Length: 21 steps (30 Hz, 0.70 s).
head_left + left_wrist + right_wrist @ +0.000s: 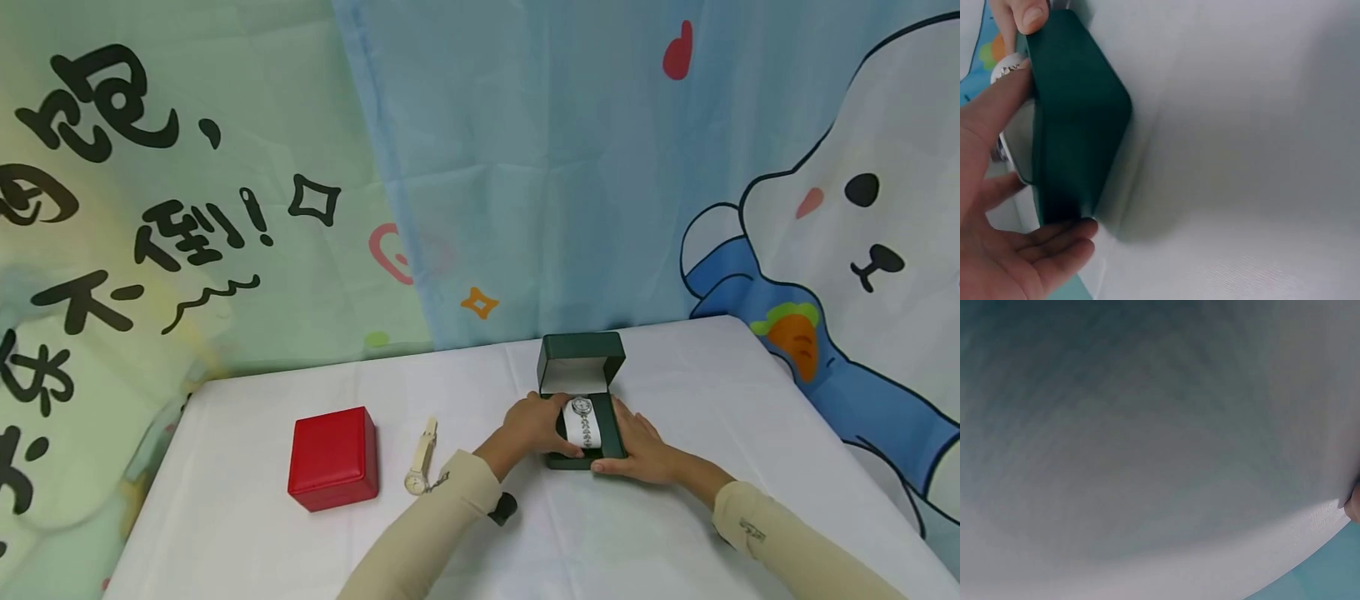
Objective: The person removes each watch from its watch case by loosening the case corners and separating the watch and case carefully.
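A green watch box point(612, 429) stands on the table with its lid raised at the back. In it sits a silver bracelet watch point(582, 408) wrapped round a white cushion. My left hand point(534, 427) grips the box's left side, thumb reaching over the rim beside the cushion. The left wrist view shows its other fingers along the outside of the green box point(1079, 112). On the right side, my right hand point(647, 447) holds the box, thumb at the front corner. Only a fingertip point(1352, 506) shows at the edge of the right wrist view.
A red box point(333, 458), lid closed, stands on the left of the white-covered table point(247, 433). Between it and my left sleeve lies a cream-strapped watch point(422, 458). A printed curtain point(487, 167) hangs behind the table's back edge.
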### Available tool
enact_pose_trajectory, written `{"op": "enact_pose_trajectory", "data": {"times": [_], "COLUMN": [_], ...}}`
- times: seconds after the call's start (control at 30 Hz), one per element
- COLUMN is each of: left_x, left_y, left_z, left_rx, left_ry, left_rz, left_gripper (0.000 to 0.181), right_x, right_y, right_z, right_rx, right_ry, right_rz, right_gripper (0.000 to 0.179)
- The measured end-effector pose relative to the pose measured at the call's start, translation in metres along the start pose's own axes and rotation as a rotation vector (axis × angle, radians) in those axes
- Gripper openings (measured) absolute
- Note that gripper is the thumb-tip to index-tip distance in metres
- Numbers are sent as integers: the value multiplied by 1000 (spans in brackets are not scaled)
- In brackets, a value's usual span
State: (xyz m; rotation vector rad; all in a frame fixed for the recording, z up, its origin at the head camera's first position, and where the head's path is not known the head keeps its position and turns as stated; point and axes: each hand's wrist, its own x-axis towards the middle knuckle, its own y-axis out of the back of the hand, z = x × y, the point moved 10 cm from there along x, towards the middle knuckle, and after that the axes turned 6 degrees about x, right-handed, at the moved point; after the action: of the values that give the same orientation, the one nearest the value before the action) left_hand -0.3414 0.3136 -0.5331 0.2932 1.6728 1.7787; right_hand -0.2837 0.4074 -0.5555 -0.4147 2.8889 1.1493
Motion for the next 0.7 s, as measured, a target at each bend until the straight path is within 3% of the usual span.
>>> {"op": "enact_pose_trajectory", "data": {"times": [0.3,0.7], "left_x": [1,-5], "left_y": [5,9], "left_z": [2,3], "left_rx": [66,-23], "left_ry": [32,30], "left_rz": [-28,-125], "left_gripper": [68,74], "right_x": [-1,-2], "right_y": [-4,-1], "right_z": [4,0], "right_rx": [13,20], "right_ry": [-43,-37], "right_rz": [-36,-39], "right_gripper": [110,110]}}
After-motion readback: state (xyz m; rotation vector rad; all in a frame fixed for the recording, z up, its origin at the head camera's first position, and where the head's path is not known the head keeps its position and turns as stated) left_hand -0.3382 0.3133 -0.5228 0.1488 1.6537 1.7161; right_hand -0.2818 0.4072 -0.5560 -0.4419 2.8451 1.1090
